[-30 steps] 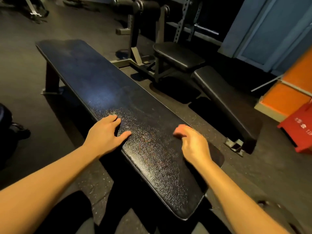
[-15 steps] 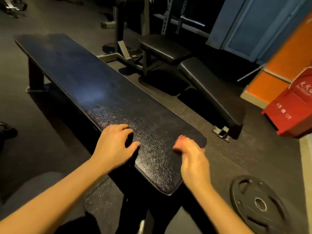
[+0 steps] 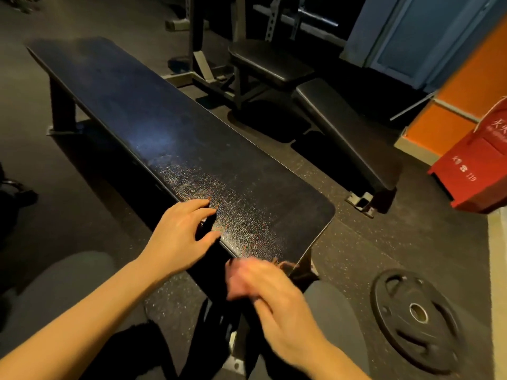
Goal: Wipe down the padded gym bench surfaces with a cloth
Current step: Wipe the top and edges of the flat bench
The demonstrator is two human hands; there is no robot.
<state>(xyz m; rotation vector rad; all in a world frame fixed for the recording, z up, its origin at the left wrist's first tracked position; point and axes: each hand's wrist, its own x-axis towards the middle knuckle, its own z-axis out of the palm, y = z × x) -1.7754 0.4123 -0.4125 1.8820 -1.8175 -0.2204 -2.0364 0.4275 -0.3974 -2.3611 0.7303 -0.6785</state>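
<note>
A long flat bench (image 3: 170, 133) with a black textured pad runs from the far left to its near end in front of me. My left hand (image 3: 178, 234) rests on the pad's near left edge, fingers bent and thumb on the rim. My right hand (image 3: 271, 300) is blurred with motion just off the near end of the pad. It holds a dark cloth (image 3: 286, 266), of which only a frayed edge shows against the bench corner. The near part of the pad glistens under the light.
A second black bench, with a seat pad (image 3: 271, 64) and a sloped back pad (image 3: 345, 133), stands behind on the right. A weight plate (image 3: 417, 319) lies on the rubber floor at the right. A red box (image 3: 474, 171) sits by the orange wall. My knees frame the bench end.
My right hand has swept back along the pad towards me and now sits off its near end. My view has pulled back and my left hand has slid with it along the left edge.
</note>
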